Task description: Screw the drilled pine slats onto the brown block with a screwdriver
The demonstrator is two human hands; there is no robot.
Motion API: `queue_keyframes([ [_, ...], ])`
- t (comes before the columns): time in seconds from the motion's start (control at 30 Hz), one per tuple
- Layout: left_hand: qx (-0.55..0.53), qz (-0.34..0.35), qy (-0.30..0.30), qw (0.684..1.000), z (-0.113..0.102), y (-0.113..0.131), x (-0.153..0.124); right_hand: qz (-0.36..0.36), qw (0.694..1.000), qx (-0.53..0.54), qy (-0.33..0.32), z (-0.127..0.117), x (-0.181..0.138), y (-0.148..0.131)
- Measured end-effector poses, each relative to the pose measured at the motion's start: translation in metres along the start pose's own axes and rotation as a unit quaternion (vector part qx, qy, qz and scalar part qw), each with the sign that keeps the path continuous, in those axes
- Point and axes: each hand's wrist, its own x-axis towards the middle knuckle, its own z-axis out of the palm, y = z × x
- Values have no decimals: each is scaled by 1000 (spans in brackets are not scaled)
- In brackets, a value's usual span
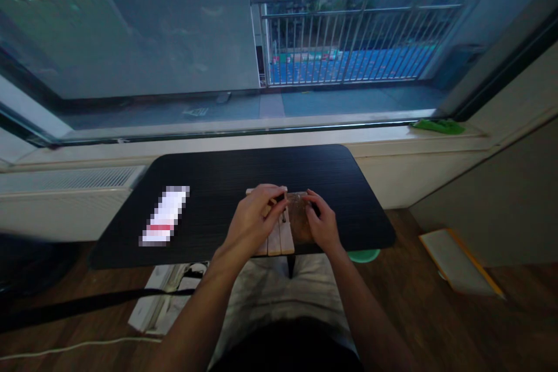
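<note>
Wooden piece (281,241), pale, w/ lines running along it, lies nr the front edge of the black table (213,197), just R of mid-table, partly hidden by the L hand (253,218). L hand is curled over it, thumb & index tips close together by a small dark spot on its R side; can't tell if anything's pinched btwn them. Clear packet (300,222) sits just R of the wood. R hand (325,225) is at the packet's R side, fingers bent, thumb & index a bit apart; can't tell if it's gripping the packet. Pixelated white item (164,218) w/ a red band is on the table's L side, well apart from both hands. Green cloth (438,126) on the windowsill (387,148), far R.
</note>
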Motion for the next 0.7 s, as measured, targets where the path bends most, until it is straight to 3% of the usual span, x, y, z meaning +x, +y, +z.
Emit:
queue_keyframes([
  [0.7, -10, 6, 0, 1000, 0, 0, -2, 2, 1000, 6, 5, -1, -1, -3],
])
